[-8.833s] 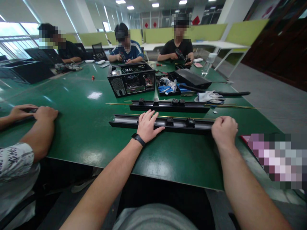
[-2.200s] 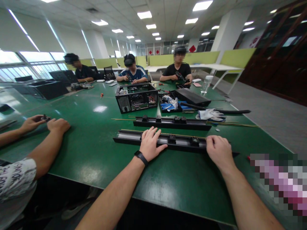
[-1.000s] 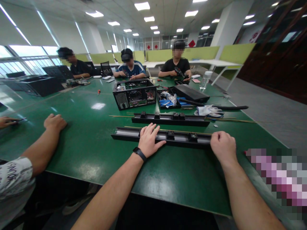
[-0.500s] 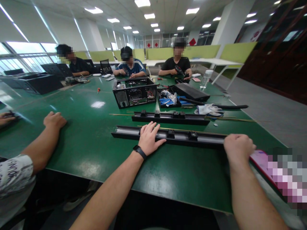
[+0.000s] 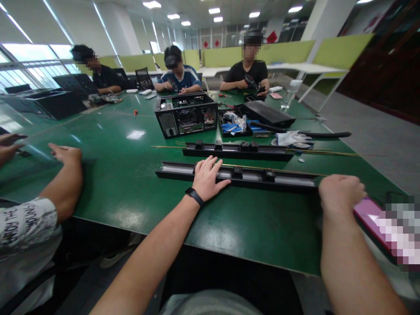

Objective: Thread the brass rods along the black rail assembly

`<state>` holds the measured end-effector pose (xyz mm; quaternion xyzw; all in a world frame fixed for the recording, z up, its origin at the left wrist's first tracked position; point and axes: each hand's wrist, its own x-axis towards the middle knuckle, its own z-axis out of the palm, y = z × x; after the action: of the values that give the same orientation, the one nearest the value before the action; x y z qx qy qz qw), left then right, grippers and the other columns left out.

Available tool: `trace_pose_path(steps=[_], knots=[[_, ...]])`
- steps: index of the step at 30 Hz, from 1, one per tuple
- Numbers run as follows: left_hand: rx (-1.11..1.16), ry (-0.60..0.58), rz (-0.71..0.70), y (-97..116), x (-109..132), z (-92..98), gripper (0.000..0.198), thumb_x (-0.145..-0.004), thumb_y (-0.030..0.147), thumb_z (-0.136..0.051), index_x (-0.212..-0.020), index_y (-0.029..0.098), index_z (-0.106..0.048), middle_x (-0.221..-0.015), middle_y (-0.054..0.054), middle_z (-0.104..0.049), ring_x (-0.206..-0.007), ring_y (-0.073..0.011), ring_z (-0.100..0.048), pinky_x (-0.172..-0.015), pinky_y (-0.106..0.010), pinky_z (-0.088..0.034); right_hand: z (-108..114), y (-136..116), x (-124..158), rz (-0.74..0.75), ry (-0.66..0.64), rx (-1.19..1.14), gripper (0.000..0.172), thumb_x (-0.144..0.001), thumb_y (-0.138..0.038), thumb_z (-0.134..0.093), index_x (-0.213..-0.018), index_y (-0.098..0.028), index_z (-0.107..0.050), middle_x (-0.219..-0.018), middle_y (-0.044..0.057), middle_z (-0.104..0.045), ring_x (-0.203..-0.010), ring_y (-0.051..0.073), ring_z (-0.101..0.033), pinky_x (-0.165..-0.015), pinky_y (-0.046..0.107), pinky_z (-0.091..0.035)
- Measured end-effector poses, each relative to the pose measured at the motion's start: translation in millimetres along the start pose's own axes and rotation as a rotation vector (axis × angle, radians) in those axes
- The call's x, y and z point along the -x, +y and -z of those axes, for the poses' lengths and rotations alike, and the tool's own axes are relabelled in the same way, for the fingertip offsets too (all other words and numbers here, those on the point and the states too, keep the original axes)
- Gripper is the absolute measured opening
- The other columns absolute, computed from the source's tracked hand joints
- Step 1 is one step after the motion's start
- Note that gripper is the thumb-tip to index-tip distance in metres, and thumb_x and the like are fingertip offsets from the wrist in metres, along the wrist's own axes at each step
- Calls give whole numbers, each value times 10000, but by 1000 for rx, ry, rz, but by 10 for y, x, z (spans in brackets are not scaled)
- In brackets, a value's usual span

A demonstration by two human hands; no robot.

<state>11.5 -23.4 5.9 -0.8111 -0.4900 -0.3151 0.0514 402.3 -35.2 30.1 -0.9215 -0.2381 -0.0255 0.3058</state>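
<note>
A long black channel rail (image 5: 295, 180) with a pale inner strip lies across the green table before me. Small black blocks (image 5: 269, 174) sit along it. My left hand (image 5: 209, 177) rests flat on the rail's left part, fingers stretched, covering a piece of it. A thin brass rod (image 5: 252, 166) runs along the rail's far side to my right hand (image 5: 343, 192). That hand is a closed fist at the rail's right end; the rod's end is hidden there. Behind lies a second black rail (image 5: 213, 153) with similar blocks and brass rods.
An open computer case (image 5: 187, 118) stands behind the rails. Beside it are a tray of gloves (image 5: 236, 124) and a white glove (image 5: 292, 139). A pink-screened device (image 5: 374, 216) lies by my right arm. A co-worker's hand (image 5: 67, 154) is at left; several people sit around the table.
My view has shifted slightly, so the table appears higher. Both my hands keep their places on the rail. The co-worker's hand at left has opened and lifted.
</note>
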Motion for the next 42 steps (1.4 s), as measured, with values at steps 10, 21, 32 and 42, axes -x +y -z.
trace_pose_path(steps=[10,21,32,42], knots=[[-5,-3,3,-15,0,-23,747,-904,538,-841,-1503,156,-609,-1575,-189,-609,-1572,-358,-464,-1303,-544,-324,-187,-17,218,465,83,81,440,-978,-238,-416,-1017,-36,-806,-1008,287,-719,-922,338,-589,-821,446,-383],[7,-5,13,27,-14,-78,733,-901,530,-841,-1504,182,-614,-1579,-181,-607,-1568,-365,-466,-1301,-556,-318,-387,-83,542,1095,-35,-289,312,-1036,-331,-474,-918,-201,-732,-986,133,-761,-988,293,-646,-955,458,-443],[-1,-14,11,29,-9,-83,733,-907,529,-834,-1506,171,-610,-1581,-179,-606,-1571,-360,-462,-1302,-543,-314,-349,-100,570,1118,-114,-411,285,-1037,-355,-534,-1007,-227,-787,-1011,101,-787,-1005,281,-678,-991,472,-470],[8,-18,11,32,-16,-76,715,-909,527,-825,-1515,215,-609,-1582,-173,-604,-1564,-375,-468,-1295,-565,-320,-272,-154,641,965,-191,-365,238,-985,-379,-557,-931,-226,-731,-998,126,-754,-1006,299,-611,-972,455,-452]])
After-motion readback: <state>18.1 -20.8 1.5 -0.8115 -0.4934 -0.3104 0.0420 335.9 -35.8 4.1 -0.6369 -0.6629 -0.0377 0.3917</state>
